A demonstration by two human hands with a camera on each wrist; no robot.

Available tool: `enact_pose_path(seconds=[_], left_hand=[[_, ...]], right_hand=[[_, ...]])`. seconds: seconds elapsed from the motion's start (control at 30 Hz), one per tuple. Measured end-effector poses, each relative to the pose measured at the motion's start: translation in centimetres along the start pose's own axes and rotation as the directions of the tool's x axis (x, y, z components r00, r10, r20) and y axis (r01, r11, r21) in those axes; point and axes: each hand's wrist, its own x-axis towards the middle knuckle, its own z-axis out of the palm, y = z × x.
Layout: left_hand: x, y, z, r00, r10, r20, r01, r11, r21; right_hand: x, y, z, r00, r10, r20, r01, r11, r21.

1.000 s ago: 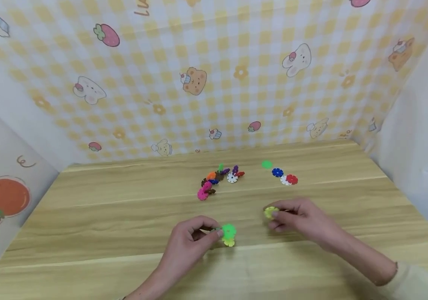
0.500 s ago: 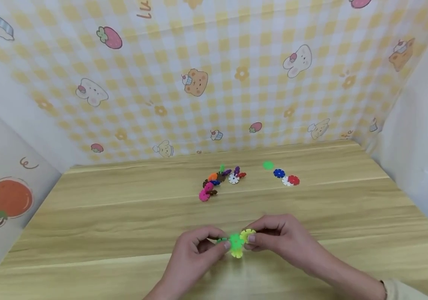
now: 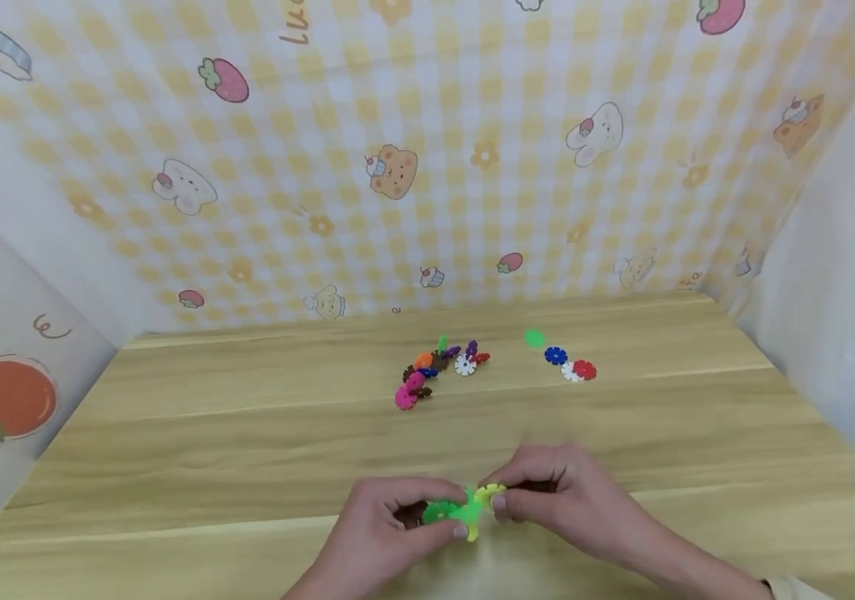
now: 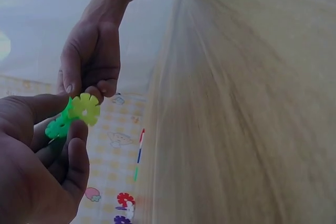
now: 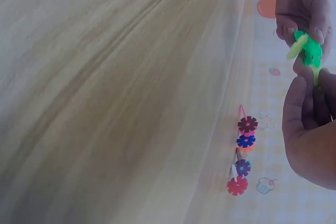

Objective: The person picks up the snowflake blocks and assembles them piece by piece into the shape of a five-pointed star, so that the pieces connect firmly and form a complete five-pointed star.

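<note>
My left hand (image 3: 390,529) pinches a small cluster of joined green notched building discs (image 3: 438,512) between thumb and fingers, low in the middle of the head view. A yellow notched disc (image 4: 85,109) juts from that cluster, facing the left wrist camera. Opposite it, my right hand (image 3: 570,504) pinches another yellow notched disc (image 3: 491,495) by its edge. That disc touches the green ones; how deep their slots engage is hidden by fingers. In the right wrist view both hands meet around the green cluster (image 5: 312,53) at the upper right.
Farther back on the wooden table (image 3: 247,433) lie joined discs: a pink, brown, blue and orange group (image 3: 415,382), and a white disc (image 3: 465,365) with purple and red ones. To their right are loose green (image 3: 534,338), blue (image 3: 556,356), white and red (image 3: 585,370) discs. A checked cloth hangs behind.
The right hand has come left and toward the body, bringing its yellow disc against the green cluster. The left hand has moved slightly nearer, and its cluster has turned.
</note>
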Motion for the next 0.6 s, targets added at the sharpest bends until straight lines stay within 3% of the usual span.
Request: enact_pose_path(seconds=[0.13,0.27,0.37,0.43,0.6], left_hand=[[-0.2,-0.2,-0.3,0.997,0.059,0.044,-0.062,0.996,0.060],[-0.1,-0.8,-0.3,0.975,0.207,0.084,-0.214,0.973,0.090],[0.0,-1.1,-0.2,0.936,0.333,0.116,-0.344,0.934,0.097],[0.0,-1.3,-0.1,0.915,0.382,0.129,-0.397,0.911,0.114],[0.1,-1.8,0.0,0.829,0.539,0.146,-0.559,0.805,0.199]], right_hand=[[-0.3,0.2,-0.1,0.998,-0.051,0.039,0.051,0.999,-0.018],[-0.6,0.3,-0.3,0.996,-0.066,0.060,0.067,0.998,-0.020],[-0.8,0.3,-0.4,0.996,-0.071,0.057,0.072,0.997,-0.018],[-0.9,0.3,-0.3,0.996,-0.075,0.048,0.076,0.997,-0.009],[-1.1,0.5,0.2,0.995,-0.100,0.000,0.100,0.995,-0.003]])
